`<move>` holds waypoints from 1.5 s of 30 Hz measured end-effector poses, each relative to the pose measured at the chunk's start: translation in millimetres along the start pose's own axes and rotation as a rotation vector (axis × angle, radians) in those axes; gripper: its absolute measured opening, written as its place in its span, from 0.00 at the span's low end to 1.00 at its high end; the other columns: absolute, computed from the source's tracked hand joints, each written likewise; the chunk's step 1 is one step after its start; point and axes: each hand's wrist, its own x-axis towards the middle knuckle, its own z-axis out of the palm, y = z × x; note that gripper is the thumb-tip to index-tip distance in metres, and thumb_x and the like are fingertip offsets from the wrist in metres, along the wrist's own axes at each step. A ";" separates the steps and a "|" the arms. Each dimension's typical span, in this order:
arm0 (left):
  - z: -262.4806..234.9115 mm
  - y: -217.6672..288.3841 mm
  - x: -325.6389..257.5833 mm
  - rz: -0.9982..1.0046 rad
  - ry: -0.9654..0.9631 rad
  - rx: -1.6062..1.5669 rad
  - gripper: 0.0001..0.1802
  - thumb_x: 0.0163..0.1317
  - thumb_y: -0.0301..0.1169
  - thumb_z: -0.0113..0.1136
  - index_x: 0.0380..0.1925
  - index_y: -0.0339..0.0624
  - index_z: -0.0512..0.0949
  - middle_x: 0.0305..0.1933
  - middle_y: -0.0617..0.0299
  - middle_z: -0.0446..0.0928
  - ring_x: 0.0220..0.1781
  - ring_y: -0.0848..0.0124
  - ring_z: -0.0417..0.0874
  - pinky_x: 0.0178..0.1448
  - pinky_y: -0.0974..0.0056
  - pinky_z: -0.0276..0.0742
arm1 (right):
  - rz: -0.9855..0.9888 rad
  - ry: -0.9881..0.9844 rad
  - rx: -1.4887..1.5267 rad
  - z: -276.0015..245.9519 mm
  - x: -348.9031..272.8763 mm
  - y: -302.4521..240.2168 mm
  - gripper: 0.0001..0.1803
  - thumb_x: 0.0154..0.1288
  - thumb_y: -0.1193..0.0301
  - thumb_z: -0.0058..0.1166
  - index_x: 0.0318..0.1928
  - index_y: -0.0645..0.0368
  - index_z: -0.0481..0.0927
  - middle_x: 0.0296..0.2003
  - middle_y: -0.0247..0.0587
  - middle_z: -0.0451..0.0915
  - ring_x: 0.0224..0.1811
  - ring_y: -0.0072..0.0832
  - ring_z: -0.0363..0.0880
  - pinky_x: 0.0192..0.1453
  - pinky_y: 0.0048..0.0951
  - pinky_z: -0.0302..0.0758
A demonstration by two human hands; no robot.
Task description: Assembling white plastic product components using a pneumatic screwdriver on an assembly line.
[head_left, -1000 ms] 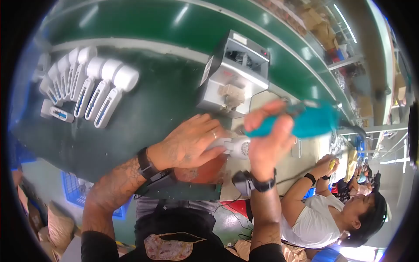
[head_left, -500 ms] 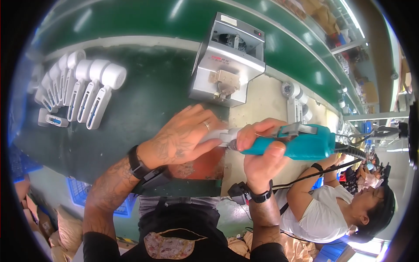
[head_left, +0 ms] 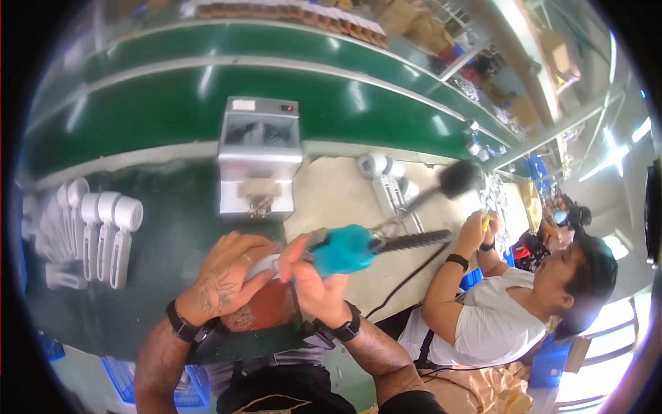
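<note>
My left hand (head_left: 224, 279) is closed around a white plastic piece (head_left: 265, 265), most of it hidden by my fingers. In my right hand (head_left: 318, 290) is a teal electric screwdriver (head_left: 343, 250), lying nearly level with its black corded end to the right. Its tip end points at the white piece; whether they touch is hidden behind my fingers. Both hands are over a worn reddish patch (head_left: 265, 309) near the bench's front edge. Just beyond them stands a silver box-shaped screw feeder (head_left: 258, 183).
Several white round-headed handles (head_left: 103, 238) lie in a row at the left. More white pieces (head_left: 393, 186) lie right of the feeder, near a blurred dark rounded object (head_left: 460, 181). At the right a co-worker (head_left: 493, 310) holds something yellow. A blue crate (head_left: 117, 379) is below the bench.
The view has tilted up and turned right, so the bench items appear lower and farther left. Both hands keep hold of the white piece and the screwdriver. The co-worker's hands now show.
</note>
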 end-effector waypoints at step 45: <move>145.6 19.9 199.1 -0.012 -0.101 0.178 0.18 0.63 0.32 0.62 0.52 0.45 0.73 0.39 0.49 0.74 0.44 0.46 0.79 0.46 0.47 0.76 | 0.282 0.177 0.002 -86.4 -90.1 -75.6 0.33 0.63 0.48 0.68 0.50 0.66 0.74 0.29 0.39 0.79 0.31 0.23 0.77 0.38 0.26 0.74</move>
